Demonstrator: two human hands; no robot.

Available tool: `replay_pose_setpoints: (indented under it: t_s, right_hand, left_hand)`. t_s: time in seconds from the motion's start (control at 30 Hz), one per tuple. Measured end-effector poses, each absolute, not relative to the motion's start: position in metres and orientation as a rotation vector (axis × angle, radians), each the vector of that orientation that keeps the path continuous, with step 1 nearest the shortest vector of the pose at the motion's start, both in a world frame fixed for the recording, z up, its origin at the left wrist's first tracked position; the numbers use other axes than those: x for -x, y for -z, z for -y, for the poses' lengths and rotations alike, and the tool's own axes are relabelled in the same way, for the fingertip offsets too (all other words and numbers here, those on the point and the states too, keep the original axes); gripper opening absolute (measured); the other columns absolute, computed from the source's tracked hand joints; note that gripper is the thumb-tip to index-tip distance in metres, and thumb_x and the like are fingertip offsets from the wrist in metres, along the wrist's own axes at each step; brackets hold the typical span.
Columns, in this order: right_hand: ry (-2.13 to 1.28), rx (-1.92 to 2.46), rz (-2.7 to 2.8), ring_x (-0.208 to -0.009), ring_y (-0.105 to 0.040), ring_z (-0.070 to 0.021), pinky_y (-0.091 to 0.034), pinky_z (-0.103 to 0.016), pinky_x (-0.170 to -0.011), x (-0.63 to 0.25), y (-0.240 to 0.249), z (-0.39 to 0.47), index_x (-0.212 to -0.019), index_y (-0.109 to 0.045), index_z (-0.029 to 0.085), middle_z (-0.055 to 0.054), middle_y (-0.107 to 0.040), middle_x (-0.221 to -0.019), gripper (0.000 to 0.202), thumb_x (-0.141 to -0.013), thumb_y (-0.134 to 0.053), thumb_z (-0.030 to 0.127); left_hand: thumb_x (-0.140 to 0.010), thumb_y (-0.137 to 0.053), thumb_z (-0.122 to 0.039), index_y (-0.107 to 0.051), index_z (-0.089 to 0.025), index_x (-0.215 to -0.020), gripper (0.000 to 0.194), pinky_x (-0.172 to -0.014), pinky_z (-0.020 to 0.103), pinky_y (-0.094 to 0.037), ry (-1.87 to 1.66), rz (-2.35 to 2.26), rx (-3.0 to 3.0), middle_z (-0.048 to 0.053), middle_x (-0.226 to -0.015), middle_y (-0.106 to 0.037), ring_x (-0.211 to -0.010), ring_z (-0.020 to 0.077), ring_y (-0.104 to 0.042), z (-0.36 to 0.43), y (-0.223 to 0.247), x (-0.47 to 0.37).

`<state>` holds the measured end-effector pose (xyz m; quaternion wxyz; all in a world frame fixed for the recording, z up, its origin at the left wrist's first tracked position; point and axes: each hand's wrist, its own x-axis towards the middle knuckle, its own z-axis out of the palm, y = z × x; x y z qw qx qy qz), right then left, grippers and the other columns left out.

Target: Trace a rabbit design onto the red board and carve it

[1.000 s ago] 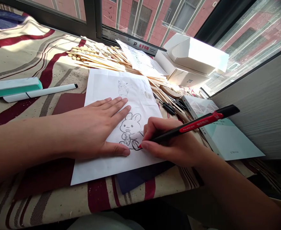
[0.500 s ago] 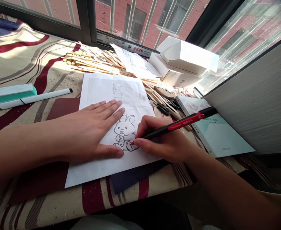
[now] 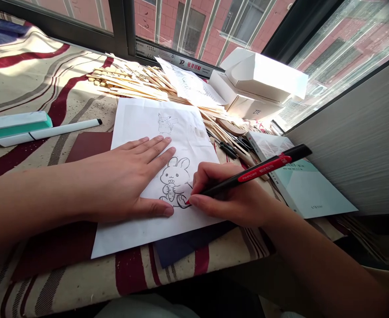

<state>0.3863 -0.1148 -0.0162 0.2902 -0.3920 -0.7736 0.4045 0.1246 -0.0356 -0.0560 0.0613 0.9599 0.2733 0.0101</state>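
A white sheet of paper (image 3: 121, 238) lies on the striped cloth, with a rabbit drawing (image 3: 177, 176) holding a carrot and a smaller eared figure (image 3: 165, 123) above it. My left hand (image 3: 137, 176) rests flat on the sheet, fingers spread, just left of the rabbit. In my right hand (image 3: 227, 194) is a black and red pen (image 3: 258, 171), pinched near its red tip. That tip touches the paper around the rabbit's lower right foot. My right fingers cover part of the rabbit's right side.
Thin wooden sticks (image 3: 131, 84) and white boxes (image 3: 263, 75) lie beyond the sheet by the window. A pale green book (image 3: 310, 190) sits at the right. On the left are a white marker (image 3: 62, 129) and a green and white case (image 3: 15, 126). Dark red paper (image 3: 88, 148) extends beneath the sheet.
The pen tip has moved slightly right along the rabbit's foot, and the pen leans a little further right. My left hand stays flat on the paper. The whole view has shifted slightly.
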Motion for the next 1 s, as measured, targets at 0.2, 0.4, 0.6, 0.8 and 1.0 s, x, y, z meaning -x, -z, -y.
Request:
replay_pose_setpoints:
  t_s: [0.2,0.4,0.6,0.8,1.0]
  right_hand:
    - [-1.11,1.039,2.039,-0.065,-0.057,-0.0074,-0.046,-0.017,-0.058,-0.385,0.016,0.116,-0.081,-0.066,0.014,0.002,-0.068,-0.074,0.022,-0.084,-0.088,0.013]
    - [-1.076,1.026,1.876,-0.061,-0.054,-0.0066,-0.046,-0.015,-0.055,-0.38,0.019,0.115,-0.083,-0.066,0.014,0.003,-0.065,-0.07,0.021,-0.085,-0.087,0.012]
    - [-1.09,1.034,1.92,-0.067,-0.062,-0.0062,-0.051,-0.013,-0.062,-0.378,0.022,0.115,-0.085,-0.067,0.013,0.002,-0.071,-0.076,0.024,-0.082,-0.089,0.006]
    - [-1.057,1.047,1.931,-0.065,-0.059,-0.0056,-0.048,-0.013,-0.058,-0.379,0.021,0.115,-0.084,-0.067,0.014,0.004,-0.069,-0.074,0.024,-0.082,-0.09,0.007]
    - [-1.06,1.062,1.935,-0.063,-0.057,-0.0058,-0.046,-0.014,-0.055,-0.378,0.021,0.116,-0.083,-0.066,0.014,0.004,-0.068,-0.072,0.022,-0.084,-0.087,0.008]
  left_hand:
    - [-0.091,-0.038,-0.094,-0.019,-0.011,-0.177,0.121,-0.14,0.049,-0.01,0.22,-0.922,-2.801,0.016,-0.184,0.0,-0.172,0.0417,-0.012,0.041,0.036,-0.132]
    - [-0.09,-0.038,-0.095,-0.019,-0.01,-0.177,0.123,-0.139,0.052,-0.011,0.245,-0.943,-2.783,0.016,-0.184,0.002,-0.172,0.0423,-0.009,0.042,0.033,-0.134]
    - [-0.09,-0.035,-0.096,-0.014,-0.011,-0.177,0.124,-0.139,0.052,-0.01,0.312,-0.975,-2.777,0.014,-0.183,0.009,-0.172,0.0394,-0.004,0.043,0.033,-0.136]
    - [-0.089,-0.037,-0.096,-0.013,-0.011,-0.177,0.125,-0.139,0.052,-0.01,0.324,-0.982,-2.771,0.014,-0.183,0.01,-0.173,0.0393,-0.003,0.043,0.03,-0.138]
    - [-0.09,-0.034,-0.097,-0.015,-0.012,-0.178,0.124,-0.139,0.051,-0.009,0.253,-0.927,-2.787,0.015,-0.183,0.007,-0.172,0.0395,-0.006,0.042,0.033,-0.135]
